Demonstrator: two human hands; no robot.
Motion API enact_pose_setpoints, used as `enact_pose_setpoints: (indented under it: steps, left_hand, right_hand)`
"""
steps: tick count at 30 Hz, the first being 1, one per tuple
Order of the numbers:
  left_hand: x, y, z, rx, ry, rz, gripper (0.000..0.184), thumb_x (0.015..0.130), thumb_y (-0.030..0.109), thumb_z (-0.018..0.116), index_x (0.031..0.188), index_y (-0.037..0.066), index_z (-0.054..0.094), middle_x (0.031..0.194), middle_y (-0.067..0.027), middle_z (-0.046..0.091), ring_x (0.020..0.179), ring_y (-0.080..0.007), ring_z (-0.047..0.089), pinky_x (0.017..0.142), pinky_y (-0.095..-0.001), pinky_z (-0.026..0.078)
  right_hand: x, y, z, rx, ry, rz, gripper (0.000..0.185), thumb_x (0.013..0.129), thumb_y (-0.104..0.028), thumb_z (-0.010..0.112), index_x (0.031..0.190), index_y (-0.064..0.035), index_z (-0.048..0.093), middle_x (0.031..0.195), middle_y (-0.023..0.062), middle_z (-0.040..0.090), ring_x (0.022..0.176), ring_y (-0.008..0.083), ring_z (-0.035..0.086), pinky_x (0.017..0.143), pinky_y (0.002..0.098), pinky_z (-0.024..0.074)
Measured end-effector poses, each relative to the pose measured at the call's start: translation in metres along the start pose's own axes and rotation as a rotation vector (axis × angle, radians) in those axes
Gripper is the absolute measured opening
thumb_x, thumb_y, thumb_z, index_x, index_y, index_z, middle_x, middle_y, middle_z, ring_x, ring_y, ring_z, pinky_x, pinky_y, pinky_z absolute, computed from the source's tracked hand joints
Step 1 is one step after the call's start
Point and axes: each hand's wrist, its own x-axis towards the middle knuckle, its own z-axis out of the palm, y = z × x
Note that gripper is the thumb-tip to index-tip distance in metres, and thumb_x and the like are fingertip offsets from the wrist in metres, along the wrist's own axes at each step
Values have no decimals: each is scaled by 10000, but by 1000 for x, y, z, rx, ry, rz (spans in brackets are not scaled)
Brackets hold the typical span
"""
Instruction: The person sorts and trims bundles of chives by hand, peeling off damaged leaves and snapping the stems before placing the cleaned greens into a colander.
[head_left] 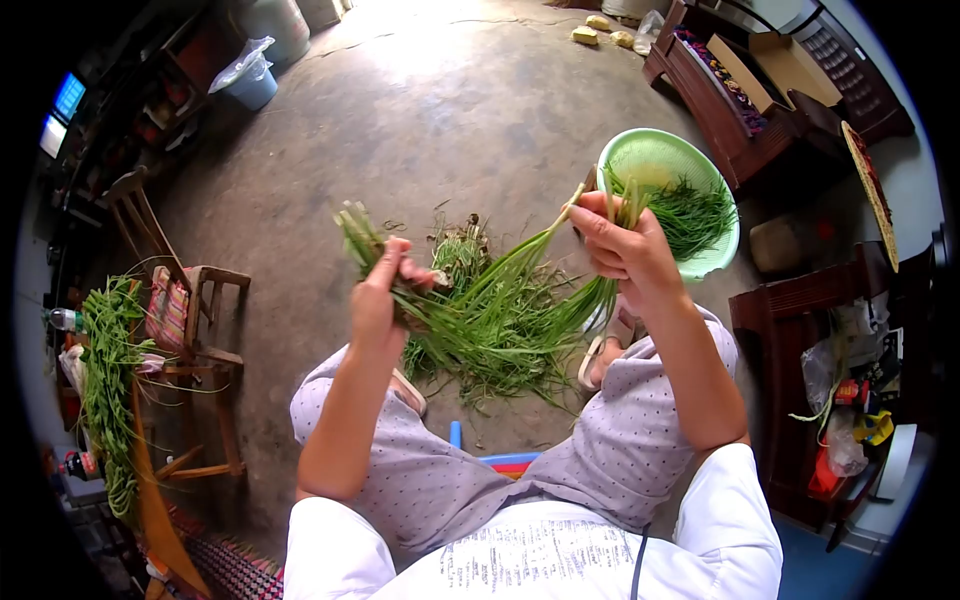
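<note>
Greenery trailed over an edge at nine to ten o'clock from your seat, seemingly draped there because its long stems needed room to hang. Just beside it, at ten o'clock, stood a wooden chair with a patterned cushion.

Your left hand, at eleven, was clenched round a thick bundle of green stalks. The pale ends stuck up above the fist while the leaves drooped towards the middle; gripped that way, near the ends, the bundle probably stayed tidy and aligned.

At twelve, a loose heap of thin green leaves lay on the floor between your parted knees, likely put there to be within reach of both hands. Its far side showed tangled, brownish, root-like bits.

Your right hand, at one o'clock, grasped a smaller bunch between thumb and fingers. Its pale ends were uppermost and its leaves fell back over the heap, a light hold that seemed suited to handling a few stalks.

Just beyond that hand, also at one, sat a green basin with darker leaves inside, apparently set close to shorten your reach. At two, a dark wooden bench bore bags and packets.
</note>
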Motion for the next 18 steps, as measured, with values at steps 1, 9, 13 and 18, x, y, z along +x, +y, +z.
enact_pose_setpoints:
  steps: [1,9,13,18]
  left_hand:
    - [4,4,-9,-17,54,-2,156,909,213,545,917,58,563,597,25,459,567,-90,507,580,-249,470]
    - [2,24,-9,-176,39,-186,298,903,296,554,670,133,466,531,55,370,438,-39,338,390,-177,325]
    - [-16,11,16,158,-55,-210,149,869,230,603,818,97,558,886,-89,650,742,-107,629,413,-142,366]
    - [-27,-11,36,399,-316,-160,210,815,166,667,985,67,593,961,-45,641,876,-74,581,489,-162,341]
  right_hand:
    - [0,-1,-4,1,23,-26,161,837,-145,650,932,-27,596,594,-86,449,425,-23,311,366,169,205]
    - [-1,1,-8,-149,29,-132,139,815,-136,678,890,-27,635,644,-70,498,471,-16,347,388,173,230]
    - [-1,4,5,-260,9,-147,127,814,-141,679,857,-32,629,647,-63,492,515,7,385,436,189,285]
    - [-1,22,27,-385,5,-112,155,813,-160,680,815,-31,595,636,-65,471,578,15,421,491,190,329]
